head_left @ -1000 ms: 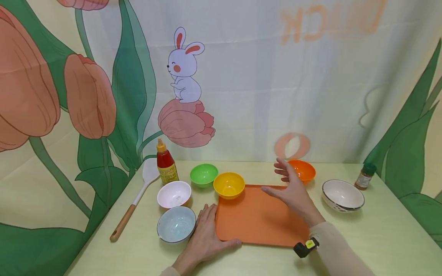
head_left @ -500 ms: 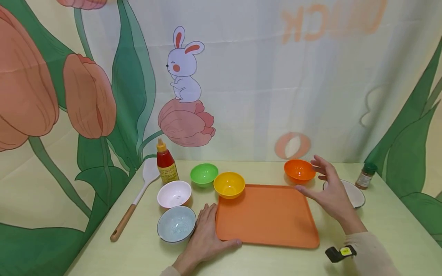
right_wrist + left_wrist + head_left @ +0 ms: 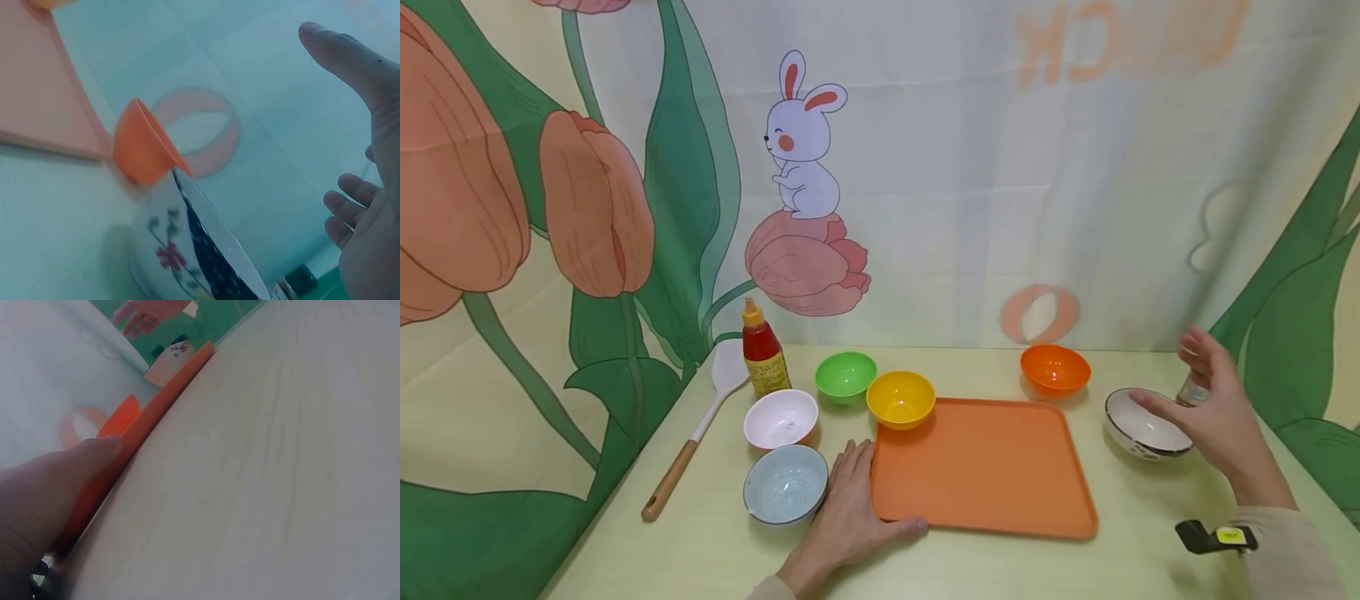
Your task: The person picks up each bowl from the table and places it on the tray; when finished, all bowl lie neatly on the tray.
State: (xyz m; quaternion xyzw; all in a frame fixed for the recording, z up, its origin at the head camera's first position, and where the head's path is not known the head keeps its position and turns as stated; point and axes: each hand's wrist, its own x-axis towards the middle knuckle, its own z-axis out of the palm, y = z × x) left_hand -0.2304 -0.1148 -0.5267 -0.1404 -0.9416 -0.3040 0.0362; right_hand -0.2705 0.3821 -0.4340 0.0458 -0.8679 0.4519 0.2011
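A person's right grip [image 3: 1219, 417], spread and holding nothing, hovers beside the floral bowl [image 3: 1141, 433] on the right of the worktop [image 3: 1000, 571]. Probably stiff, slick and breakable, it suits a hold across opposite sides. The left grip [image 3: 850, 512], fingers extended, touches the orange tray [image 3: 985, 467] near-left.

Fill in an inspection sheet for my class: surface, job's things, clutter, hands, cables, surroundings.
Surface: pale tabletop, faint grain
Job's things: orange tray, lying flat; floral bowl, upright, to its right
Clutter: yellow bowl at the tray's far left corner; green bowl, orange bowl, white-lined bowl, grey-blue bowl, sauce bottle, spatula, jar partly hidden
Hands: left hand touching the tray; right hand raised near the floral bowl, holding nothing
Cables: nothing seen
Surroundings: tulip-print backdrop
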